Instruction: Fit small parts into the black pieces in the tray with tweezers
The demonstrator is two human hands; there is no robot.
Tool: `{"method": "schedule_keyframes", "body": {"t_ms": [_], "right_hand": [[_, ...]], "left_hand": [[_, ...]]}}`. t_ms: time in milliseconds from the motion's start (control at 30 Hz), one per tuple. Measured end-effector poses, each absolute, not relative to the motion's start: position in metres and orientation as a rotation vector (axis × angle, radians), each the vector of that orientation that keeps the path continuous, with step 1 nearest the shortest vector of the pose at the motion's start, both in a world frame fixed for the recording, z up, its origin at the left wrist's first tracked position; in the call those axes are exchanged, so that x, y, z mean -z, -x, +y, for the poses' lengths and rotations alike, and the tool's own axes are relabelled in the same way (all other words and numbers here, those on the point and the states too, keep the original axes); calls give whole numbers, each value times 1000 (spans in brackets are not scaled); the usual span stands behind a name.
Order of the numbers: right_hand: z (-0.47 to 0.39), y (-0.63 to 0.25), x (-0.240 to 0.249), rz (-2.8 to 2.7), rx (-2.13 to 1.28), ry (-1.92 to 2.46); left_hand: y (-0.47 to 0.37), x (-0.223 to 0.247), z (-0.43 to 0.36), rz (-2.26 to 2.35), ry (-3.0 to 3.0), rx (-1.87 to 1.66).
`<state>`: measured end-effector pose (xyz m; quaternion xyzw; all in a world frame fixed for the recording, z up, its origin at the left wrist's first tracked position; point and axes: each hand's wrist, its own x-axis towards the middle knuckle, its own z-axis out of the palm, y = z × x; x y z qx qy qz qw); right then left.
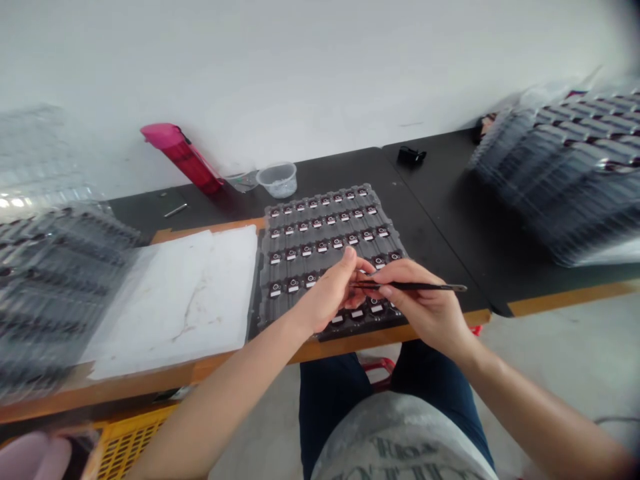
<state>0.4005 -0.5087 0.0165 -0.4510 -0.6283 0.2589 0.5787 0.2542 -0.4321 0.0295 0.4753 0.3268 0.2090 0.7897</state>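
My right hand grips a pair of black tweezers between thumb and fingers, with the tips pointing left. Those tips reach into my left hand, whose fingers are curled with the thumb up. Whatever the left fingers may hold is hidden or too small to make out. Both hands are above a clear plastic tray. Rows of small dark parts with white patches sit in the tray, and my hands cover some near its front.
Stacks of plastic trays stand left and right. White sheets lie left of the tray. Behind are a clear tub, a folded red umbrella and a small black object. A yellow crate is below the table.
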Motion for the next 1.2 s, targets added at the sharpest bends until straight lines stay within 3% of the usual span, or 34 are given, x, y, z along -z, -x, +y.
{"method": "schedule_keyframes", "body": {"t_ms": [300,633,1200], "right_hand": [[-508,-403,-17,-1473,-615,1031],[-508,-419,1,-1138,-976,1000],[-509,-427,-25,-1571,-639,1071]], "left_hand": [[-254,-26,-432,682,-1022,-450],[-246,-27,-425,880,-1183,-378],[-243,-24,-415,765,-1067,-224]]}}
